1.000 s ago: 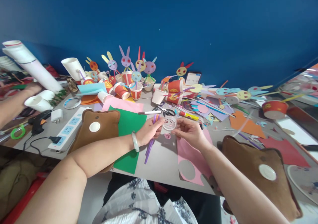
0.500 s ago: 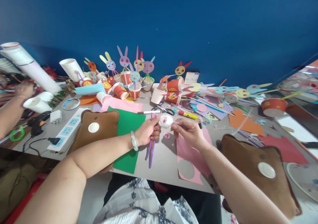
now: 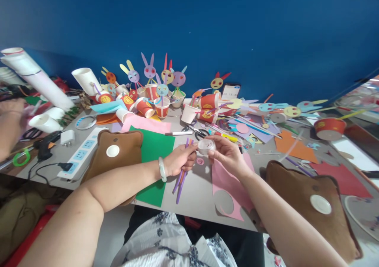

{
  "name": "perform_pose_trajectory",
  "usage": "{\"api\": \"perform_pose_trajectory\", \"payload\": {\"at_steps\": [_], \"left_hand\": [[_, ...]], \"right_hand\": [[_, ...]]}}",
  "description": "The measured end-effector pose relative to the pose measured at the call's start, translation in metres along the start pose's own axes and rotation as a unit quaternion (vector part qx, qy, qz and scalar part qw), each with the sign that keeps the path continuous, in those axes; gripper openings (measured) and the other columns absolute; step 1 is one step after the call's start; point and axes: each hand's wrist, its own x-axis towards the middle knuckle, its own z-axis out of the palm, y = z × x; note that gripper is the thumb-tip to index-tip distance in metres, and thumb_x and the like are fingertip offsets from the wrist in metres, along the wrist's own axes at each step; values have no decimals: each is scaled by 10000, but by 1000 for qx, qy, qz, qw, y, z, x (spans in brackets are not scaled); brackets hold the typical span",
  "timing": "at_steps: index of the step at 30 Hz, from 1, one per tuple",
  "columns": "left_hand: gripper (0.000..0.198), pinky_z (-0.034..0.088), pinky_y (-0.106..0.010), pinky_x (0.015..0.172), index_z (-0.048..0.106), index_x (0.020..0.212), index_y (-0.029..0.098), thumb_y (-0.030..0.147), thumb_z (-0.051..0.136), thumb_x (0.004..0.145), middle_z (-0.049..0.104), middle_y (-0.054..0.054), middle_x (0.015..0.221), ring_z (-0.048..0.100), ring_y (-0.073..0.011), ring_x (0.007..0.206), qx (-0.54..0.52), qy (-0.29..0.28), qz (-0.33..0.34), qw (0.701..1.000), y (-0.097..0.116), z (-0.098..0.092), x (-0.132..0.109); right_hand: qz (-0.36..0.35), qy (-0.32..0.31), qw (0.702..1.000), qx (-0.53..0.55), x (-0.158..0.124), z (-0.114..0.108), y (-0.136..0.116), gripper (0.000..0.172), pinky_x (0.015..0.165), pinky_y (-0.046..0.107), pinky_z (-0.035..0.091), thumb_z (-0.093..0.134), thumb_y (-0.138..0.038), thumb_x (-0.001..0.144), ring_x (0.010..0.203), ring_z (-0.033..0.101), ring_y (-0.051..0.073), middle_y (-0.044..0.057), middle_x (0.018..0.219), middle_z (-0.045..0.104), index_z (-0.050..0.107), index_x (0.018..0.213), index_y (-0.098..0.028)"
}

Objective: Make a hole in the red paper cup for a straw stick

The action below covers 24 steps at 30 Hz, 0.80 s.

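Observation:
My left hand [image 3: 178, 159] is closed around a few purple and orange straws [image 3: 180, 180] that hang down over the grey table [image 3: 195, 188]. Its fingertips also touch a small roll of clear tape [image 3: 205, 146]. My right hand [image 3: 227, 155] pinches that roll from the right, held just above the table. A pink sheet with a round hole [image 3: 229, 192] lies under my right wrist. A green sheet [image 3: 154, 156] lies under my left wrist.
Brown bear-shaped cushions lie at left [image 3: 114, 152] and right [image 3: 310, 204]. Paper-cup bunnies [image 3: 161, 97], scissors [image 3: 197, 132], a marker [image 3: 178, 133], a phone [image 3: 230, 91] and paper scraps crowd the back. A power strip [image 3: 79, 156] lies at left, near another person's hand [image 3: 10, 117].
The tape roll has tilted and shifted slightly right between my fingers. The other person's hand at the far left has drifted further left.

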Motion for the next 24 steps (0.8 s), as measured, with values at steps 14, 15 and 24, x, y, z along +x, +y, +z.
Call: {"api": "perform_pose_trajectory", "payload": {"at_steps": [14,15,24], "left_hand": [[486,260,-183,403,575,1047,168,518,744,754,626,36,670,378,-24,401,196,-10,130,972,-1,-4,-7],[469,276,-186,408,583,1046,165,509,736,765,648,20,708,392,-25,408,209,-11,133,969,-2,-5,-7],[432,175,-172,383,579,961,159,505,743,760,409,103,519,301,-18,373,108,-23,101,989,2,1,-8]], "right_hand": [[139,10,981,136,2,1,-11,356,375,213,438,810,-435,718,420,582,114,-22,627,657,659,945,-204],[145,17,979,141,2,1,-11,345,366,208,425,799,-443,728,398,564,104,-24,612,651,669,931,-197],[139,2,983,123,5,-7,-3,368,394,232,422,706,-449,818,381,533,106,-7,599,656,669,1049,-164]]}}
